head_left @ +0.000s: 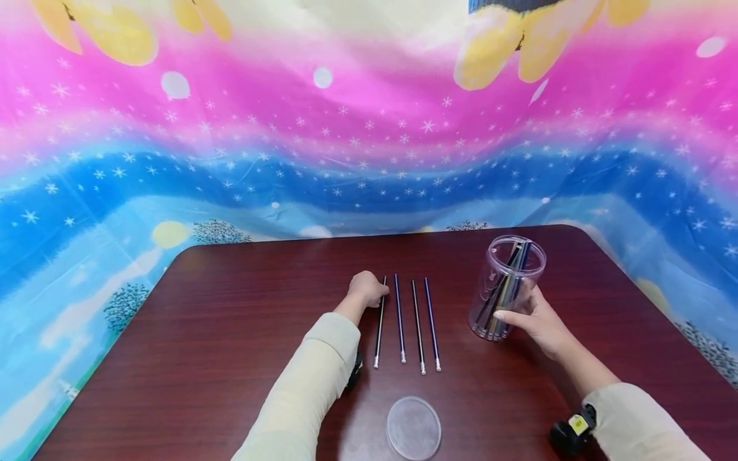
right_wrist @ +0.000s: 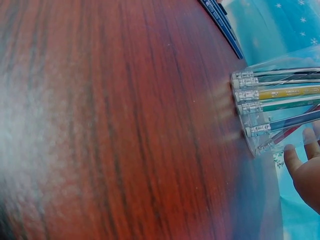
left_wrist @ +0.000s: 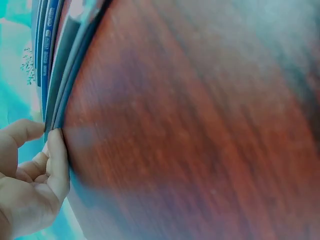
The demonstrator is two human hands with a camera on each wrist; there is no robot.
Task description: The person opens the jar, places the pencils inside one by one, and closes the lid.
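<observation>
Well left of the clear jar [head_left: 490, 298] gripped by the right hand [head_left: 533, 320], the left hand [head_left: 366, 290] apparently pinches a pencil [head_left: 380, 328] at its far end, eraser [head_left: 377, 366] toward the wearer.

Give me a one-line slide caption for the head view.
Left hand pinching the leftmost pencil of four, right hand holding a clear jar of pencils, round lid in the foreground.

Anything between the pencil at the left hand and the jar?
Yes: three pencils lie flat, side by side, on the table between the left hand's pencil and the jar. Nothing visible covers the jar's mouth: the lid is on the table and the right hand holds the jar below its rim.
</observation>
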